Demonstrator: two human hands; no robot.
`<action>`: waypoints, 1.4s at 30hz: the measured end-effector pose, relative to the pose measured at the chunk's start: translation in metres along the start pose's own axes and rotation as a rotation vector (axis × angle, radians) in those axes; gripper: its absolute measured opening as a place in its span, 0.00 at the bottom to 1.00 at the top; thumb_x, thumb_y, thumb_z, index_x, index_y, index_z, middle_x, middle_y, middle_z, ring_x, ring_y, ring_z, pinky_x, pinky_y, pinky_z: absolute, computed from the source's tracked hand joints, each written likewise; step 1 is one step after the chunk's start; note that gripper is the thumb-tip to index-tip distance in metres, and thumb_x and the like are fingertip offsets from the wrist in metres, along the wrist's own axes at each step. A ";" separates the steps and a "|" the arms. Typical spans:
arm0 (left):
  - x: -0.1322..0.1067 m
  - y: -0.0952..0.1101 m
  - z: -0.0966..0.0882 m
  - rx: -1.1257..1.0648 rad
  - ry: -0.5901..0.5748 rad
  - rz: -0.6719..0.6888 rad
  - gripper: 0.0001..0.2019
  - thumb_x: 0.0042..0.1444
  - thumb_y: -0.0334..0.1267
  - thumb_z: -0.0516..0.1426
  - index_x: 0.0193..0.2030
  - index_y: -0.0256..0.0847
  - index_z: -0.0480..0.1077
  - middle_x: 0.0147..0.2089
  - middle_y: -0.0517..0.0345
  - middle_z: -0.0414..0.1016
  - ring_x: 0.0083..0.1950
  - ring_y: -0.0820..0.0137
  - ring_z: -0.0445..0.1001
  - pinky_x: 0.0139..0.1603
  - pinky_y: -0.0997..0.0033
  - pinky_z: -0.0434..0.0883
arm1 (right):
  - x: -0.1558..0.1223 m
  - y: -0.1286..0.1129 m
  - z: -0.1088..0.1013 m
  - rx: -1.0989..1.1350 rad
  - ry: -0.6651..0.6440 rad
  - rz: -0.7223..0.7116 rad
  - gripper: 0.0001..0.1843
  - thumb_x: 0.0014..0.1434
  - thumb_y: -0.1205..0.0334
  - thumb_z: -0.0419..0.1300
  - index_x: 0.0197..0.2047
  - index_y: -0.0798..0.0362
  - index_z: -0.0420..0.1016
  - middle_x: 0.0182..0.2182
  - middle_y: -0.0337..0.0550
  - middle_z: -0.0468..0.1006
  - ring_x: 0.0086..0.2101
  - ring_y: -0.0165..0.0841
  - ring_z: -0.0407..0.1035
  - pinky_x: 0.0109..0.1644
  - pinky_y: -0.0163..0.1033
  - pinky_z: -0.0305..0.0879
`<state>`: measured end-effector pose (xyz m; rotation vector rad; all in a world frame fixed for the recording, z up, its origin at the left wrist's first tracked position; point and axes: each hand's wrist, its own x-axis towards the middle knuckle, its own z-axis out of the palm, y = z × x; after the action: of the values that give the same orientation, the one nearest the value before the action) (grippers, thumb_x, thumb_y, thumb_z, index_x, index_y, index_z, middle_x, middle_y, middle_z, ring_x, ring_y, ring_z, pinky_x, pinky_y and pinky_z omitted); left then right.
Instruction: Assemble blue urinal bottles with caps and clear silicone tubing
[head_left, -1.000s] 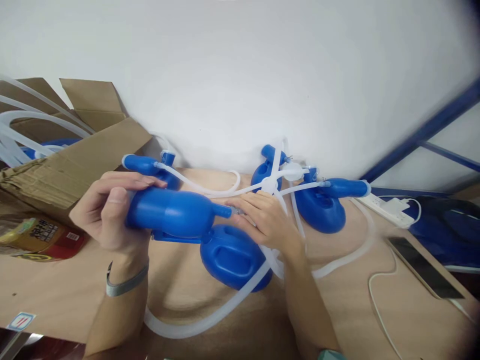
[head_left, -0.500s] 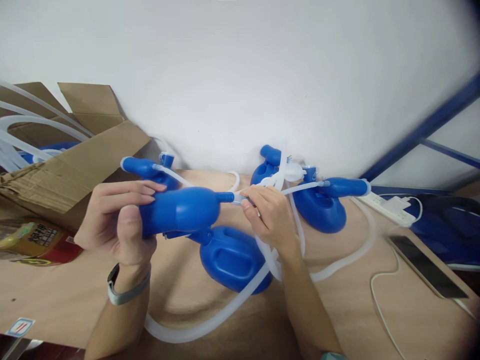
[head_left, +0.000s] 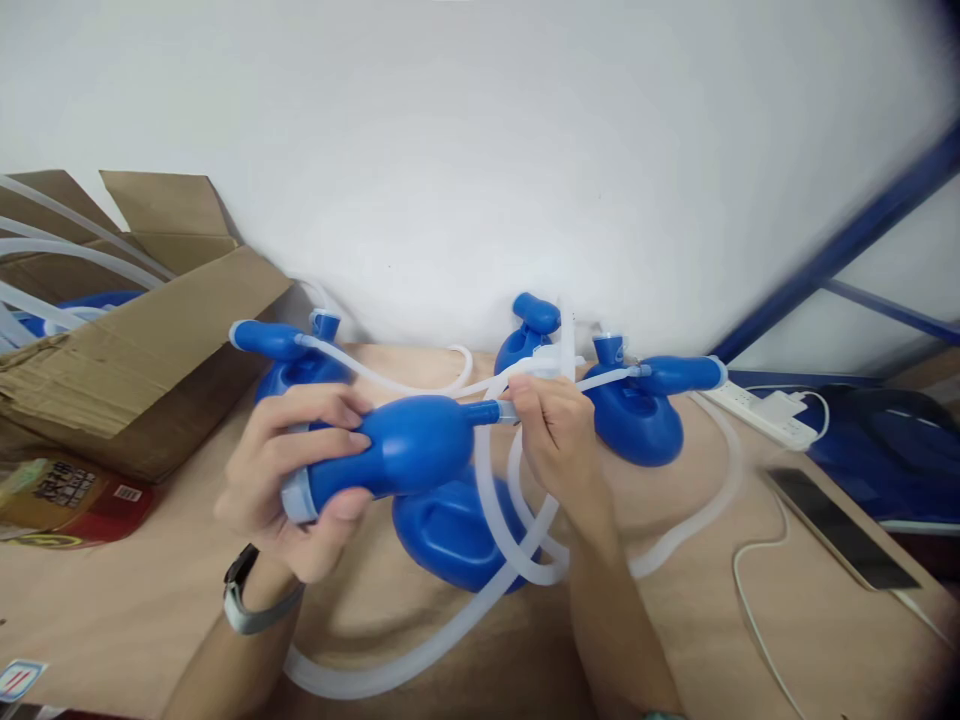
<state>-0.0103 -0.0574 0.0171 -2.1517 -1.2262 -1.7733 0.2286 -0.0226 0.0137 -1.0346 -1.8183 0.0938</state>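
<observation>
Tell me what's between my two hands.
In the head view, a rounded blue plastic bottle, its narrow neck meeting a translucent fitting at the right hand; the left hand grips its other end.

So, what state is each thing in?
Blue bottle: held sideways, white cap on
White connector: pinched at bottle's neck
Rightmost blue jug: resting on table
Front blue jug: there too
Cardboard box: open, tubes sticking out
Front tube: curved
Phone: lying flat, screen dark
Power strip: plug inserted
</observation>
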 end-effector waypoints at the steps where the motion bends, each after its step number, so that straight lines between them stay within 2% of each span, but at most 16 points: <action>1: 0.000 0.002 0.000 -0.001 -0.033 0.014 0.19 0.62 0.52 0.68 0.53 0.45 0.75 0.54 0.48 0.78 0.53 0.52 0.83 0.47 0.44 0.86 | 0.000 0.001 -0.004 -0.001 -0.010 -0.026 0.31 0.80 0.55 0.46 0.24 0.51 0.69 0.22 0.38 0.75 0.25 0.31 0.68 0.37 0.43 0.58; 4: 0.003 0.005 -0.004 -0.014 -0.132 0.074 0.27 0.59 0.53 0.71 0.62 0.51 0.73 0.61 0.47 0.77 0.57 0.50 0.82 0.51 0.43 0.85 | 0.000 0.004 -0.018 -0.013 -0.011 -0.116 0.31 0.80 0.57 0.47 0.23 0.50 0.67 0.20 0.37 0.73 0.24 0.30 0.67 0.36 0.43 0.58; 7: 0.006 0.002 -0.009 -0.051 -0.247 0.170 0.38 0.57 0.52 0.72 0.72 0.57 0.65 0.68 0.46 0.73 0.62 0.49 0.79 0.59 0.41 0.82 | 0.001 0.007 -0.031 -0.017 0.014 -0.224 0.30 0.79 0.60 0.48 0.22 0.51 0.67 0.17 0.35 0.69 0.21 0.28 0.63 0.34 0.42 0.57; 9: 0.008 -0.002 -0.011 -0.030 -0.320 0.200 0.43 0.58 0.53 0.71 0.76 0.58 0.60 0.67 0.46 0.74 0.61 0.50 0.80 0.61 0.43 0.81 | 0.001 0.008 -0.038 -0.038 0.020 -0.274 0.28 0.79 0.62 0.50 0.23 0.51 0.68 0.17 0.34 0.68 0.21 0.27 0.61 0.33 0.41 0.57; 11: 0.009 -0.005 -0.012 0.030 -0.368 0.201 0.42 0.58 0.55 0.70 0.76 0.53 0.60 0.61 0.47 0.78 0.57 0.53 0.82 0.58 0.50 0.82 | 0.001 0.007 -0.041 -0.063 0.032 -0.306 0.27 0.78 0.63 0.51 0.25 0.52 0.70 0.18 0.34 0.70 0.21 0.27 0.62 0.33 0.41 0.57; 14: 0.010 -0.005 -0.011 0.126 -0.403 0.239 0.33 0.62 0.56 0.67 0.71 0.49 0.67 0.57 0.49 0.79 0.53 0.55 0.82 0.55 0.55 0.82 | 0.000 0.004 -0.042 -0.057 0.056 -0.321 0.26 0.78 0.64 0.50 0.25 0.51 0.69 0.20 0.36 0.75 0.22 0.27 0.65 0.33 0.41 0.58; 18: 0.008 -0.004 -0.013 0.175 -0.391 0.370 0.22 0.69 0.43 0.63 0.68 0.50 0.70 0.61 0.47 0.76 0.58 0.54 0.80 0.58 0.52 0.81 | -0.002 -0.003 -0.038 -0.119 0.000 -0.288 0.28 0.77 0.64 0.50 0.22 0.50 0.67 0.18 0.36 0.74 0.20 0.28 0.63 0.32 0.42 0.56; 21: 0.006 0.002 -0.015 0.168 -0.306 0.369 0.19 0.66 0.33 0.65 0.62 0.51 0.73 0.63 0.49 0.74 0.62 0.53 0.78 0.60 0.48 0.80 | -0.004 -0.007 -0.033 -0.162 -0.039 -0.251 0.31 0.77 0.63 0.50 0.19 0.50 0.63 0.15 0.35 0.68 0.18 0.27 0.56 0.30 0.43 0.53; 24: 0.005 0.013 -0.013 0.166 -0.189 0.310 0.15 0.62 0.30 0.68 0.53 0.48 0.76 0.60 0.54 0.74 0.60 0.56 0.79 0.58 0.49 0.81 | -0.005 -0.011 -0.029 -0.119 -0.052 -0.168 0.33 0.78 0.60 0.48 0.18 0.50 0.58 0.14 0.35 0.63 0.17 0.27 0.53 0.29 0.42 0.51; 27: 0.005 0.022 -0.006 0.182 -0.102 0.363 0.13 0.60 0.25 0.68 0.46 0.47 0.75 0.54 0.58 0.75 0.57 0.58 0.80 0.55 0.51 0.82 | -0.006 -0.015 -0.030 -0.026 -0.105 -0.067 0.33 0.79 0.59 0.47 0.18 0.50 0.58 0.14 0.36 0.64 0.17 0.27 0.58 0.28 0.41 0.52; 30: 0.004 0.027 0.000 0.186 -0.080 0.379 0.12 0.60 0.25 0.67 0.44 0.48 0.75 0.52 0.59 0.74 0.56 0.58 0.79 0.53 0.51 0.82 | -0.007 -0.018 -0.033 0.034 -0.179 0.008 0.33 0.79 0.58 0.47 0.18 0.50 0.56 0.15 0.36 0.66 0.18 0.27 0.60 0.28 0.40 0.53; 33: 0.002 0.032 0.003 0.171 -0.054 0.366 0.11 0.61 0.27 0.67 0.44 0.48 0.75 0.50 0.58 0.74 0.56 0.58 0.79 0.52 0.52 0.83 | -0.008 -0.019 -0.036 0.103 -0.230 0.022 0.33 0.79 0.55 0.46 0.19 0.50 0.52 0.16 0.35 0.64 0.18 0.26 0.60 0.28 0.39 0.53; 35: 0.000 0.036 0.002 0.174 -0.061 0.320 0.11 0.62 0.27 0.67 0.44 0.48 0.75 0.50 0.57 0.74 0.53 0.60 0.79 0.50 0.55 0.83 | -0.009 -0.019 -0.037 0.132 -0.237 0.030 0.33 0.79 0.54 0.45 0.19 0.50 0.51 0.17 0.35 0.64 0.19 0.26 0.60 0.28 0.39 0.54; 38: -0.004 0.037 -0.005 0.189 -0.154 0.283 0.11 0.64 0.30 0.66 0.49 0.50 0.76 0.53 0.56 0.74 0.51 0.62 0.79 0.49 0.58 0.82 | -0.009 -0.020 -0.035 0.118 -0.199 0.053 0.34 0.79 0.53 0.45 0.19 0.49 0.55 0.16 0.36 0.66 0.19 0.27 0.62 0.28 0.39 0.55; 42: -0.008 0.031 -0.013 0.265 -0.276 0.344 0.17 0.67 0.35 0.64 0.61 0.51 0.74 0.56 0.51 0.74 0.52 0.59 0.78 0.49 0.58 0.80 | -0.009 -0.019 -0.030 0.087 -0.115 0.022 0.34 0.79 0.55 0.46 0.18 0.50 0.60 0.16 0.38 0.69 0.19 0.29 0.64 0.28 0.40 0.56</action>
<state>-0.0012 -0.0900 0.0266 -2.3243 -0.9924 -1.1442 0.2419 -0.0519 0.0312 -1.0047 -1.8898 0.2485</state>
